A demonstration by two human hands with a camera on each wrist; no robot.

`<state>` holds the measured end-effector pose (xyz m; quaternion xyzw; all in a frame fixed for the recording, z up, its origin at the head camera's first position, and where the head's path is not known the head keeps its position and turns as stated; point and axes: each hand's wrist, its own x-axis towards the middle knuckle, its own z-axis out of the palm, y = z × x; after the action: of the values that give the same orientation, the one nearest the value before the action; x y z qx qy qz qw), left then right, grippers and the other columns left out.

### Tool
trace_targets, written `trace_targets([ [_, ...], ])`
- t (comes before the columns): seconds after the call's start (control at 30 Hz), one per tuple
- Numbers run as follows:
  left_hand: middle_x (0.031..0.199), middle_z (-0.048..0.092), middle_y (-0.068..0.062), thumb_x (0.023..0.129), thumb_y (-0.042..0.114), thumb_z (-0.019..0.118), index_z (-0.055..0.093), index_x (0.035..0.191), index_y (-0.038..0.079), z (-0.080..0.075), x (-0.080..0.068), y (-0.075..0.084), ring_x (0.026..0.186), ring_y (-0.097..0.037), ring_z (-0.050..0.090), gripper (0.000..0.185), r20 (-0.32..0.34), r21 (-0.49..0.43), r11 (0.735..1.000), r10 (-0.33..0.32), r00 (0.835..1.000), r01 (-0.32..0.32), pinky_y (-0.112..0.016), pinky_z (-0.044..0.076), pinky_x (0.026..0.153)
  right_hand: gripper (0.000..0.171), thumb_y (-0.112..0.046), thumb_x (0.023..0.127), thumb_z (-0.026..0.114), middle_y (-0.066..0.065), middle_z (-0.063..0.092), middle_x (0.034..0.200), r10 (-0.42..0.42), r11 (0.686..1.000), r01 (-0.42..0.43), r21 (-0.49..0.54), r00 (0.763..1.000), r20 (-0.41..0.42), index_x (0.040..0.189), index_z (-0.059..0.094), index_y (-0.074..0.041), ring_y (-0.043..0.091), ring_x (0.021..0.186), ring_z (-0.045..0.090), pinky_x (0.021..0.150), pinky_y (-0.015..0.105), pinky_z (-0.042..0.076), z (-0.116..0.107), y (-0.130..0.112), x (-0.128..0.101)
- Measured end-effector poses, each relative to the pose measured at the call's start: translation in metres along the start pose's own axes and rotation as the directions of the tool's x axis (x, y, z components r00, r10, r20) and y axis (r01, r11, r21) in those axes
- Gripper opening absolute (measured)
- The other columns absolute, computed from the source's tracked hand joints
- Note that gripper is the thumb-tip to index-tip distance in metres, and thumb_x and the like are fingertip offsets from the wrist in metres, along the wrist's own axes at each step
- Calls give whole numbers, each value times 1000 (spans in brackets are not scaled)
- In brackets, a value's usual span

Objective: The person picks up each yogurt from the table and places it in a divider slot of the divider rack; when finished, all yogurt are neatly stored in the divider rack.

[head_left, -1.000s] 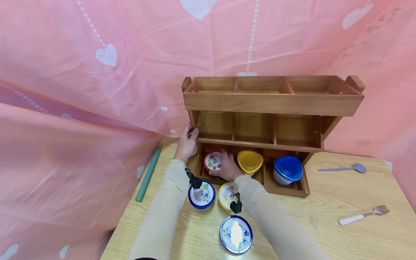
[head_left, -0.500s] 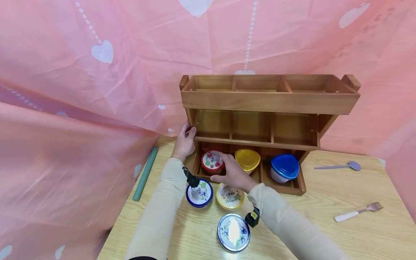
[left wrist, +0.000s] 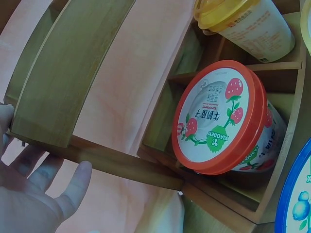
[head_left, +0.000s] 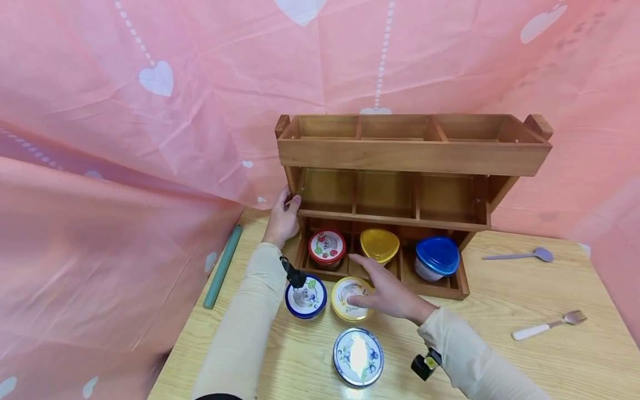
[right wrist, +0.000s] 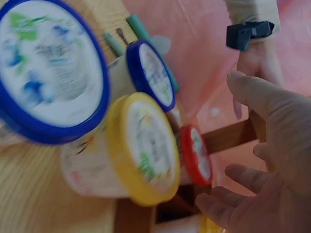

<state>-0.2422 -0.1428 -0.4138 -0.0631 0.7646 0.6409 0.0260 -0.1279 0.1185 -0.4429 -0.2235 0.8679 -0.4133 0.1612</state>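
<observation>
My left hand (head_left: 282, 220) grips the left side of a tiered wooden rack (head_left: 415, 158), its fingers behind the side piece in the left wrist view. A red-lidded strawberry tub (head_left: 327, 248) sits in the left compartment of the bottom tier. My right hand (head_left: 392, 290) has its fingers spread and holds nothing. It overlaps the right edge of a yellow-lidded round tub (head_left: 345, 294) on the table. Left of that tub stands a blue-lidded tub (head_left: 302, 297), and nearer the front is another blue-rimmed tub (head_left: 345, 364).
The bottom tier also holds a yellow-lidded triangular tub (head_left: 380, 244) and a blue-lidded one (head_left: 438, 255). A purple spoon (head_left: 542, 254) and a white-handled fork (head_left: 532, 332) lie at right. A green stick (head_left: 222, 266) lies at left, near the pink curtain (head_left: 115, 233).
My right hand has let go of the red-lidded strawberry tub and drawn back to the right and nearer, fingers spreading. The left hand stays at the rack's side.
</observation>
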Motion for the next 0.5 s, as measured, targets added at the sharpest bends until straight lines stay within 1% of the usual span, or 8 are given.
trace_targets([
  [0.13,158,32,-4,106,36,42,27,155,34,1,0,-1,146,-27,32,52,-4,3,1000,9,1000,-9,-48,34,117,89,-34,83,79,16,34,157,-28,999,28,-19,999,-41,153,30,-11,41,142,35,110,63,35,3,18,-13],
  [0.2,158,32,-5,106,36,42,27,155,33,1,1,-1,146,-27,33,52,-3,7,1000,14,1000,-14,-48,34,116,89,-33,83,80,17,35,155,-29,1000,29,-2,998,-60,153,30,-10,41,139,38,108,61,38,6,27,-19],
  [0.37,157,34,-6,106,34,43,28,155,31,1,1,-2,145,-28,34,52,-8,9,1000,24,1000,-24,-48,35,116,91,-31,82,81,20,34,155,-18,996,25,81,996,-92,153,30,-8,42,138,38,104,59,43,15,46,-29],
  [0.5,156,35,-7,106,32,42,29,155,28,2,2,-1,145,-28,35,51,-13,0,999,35,999,-35,-48,36,115,89,-30,82,81,23,36,151,-3,990,14,143,997,-82,152,29,-7,46,134,40,102,61,44,22,57,-33],
])
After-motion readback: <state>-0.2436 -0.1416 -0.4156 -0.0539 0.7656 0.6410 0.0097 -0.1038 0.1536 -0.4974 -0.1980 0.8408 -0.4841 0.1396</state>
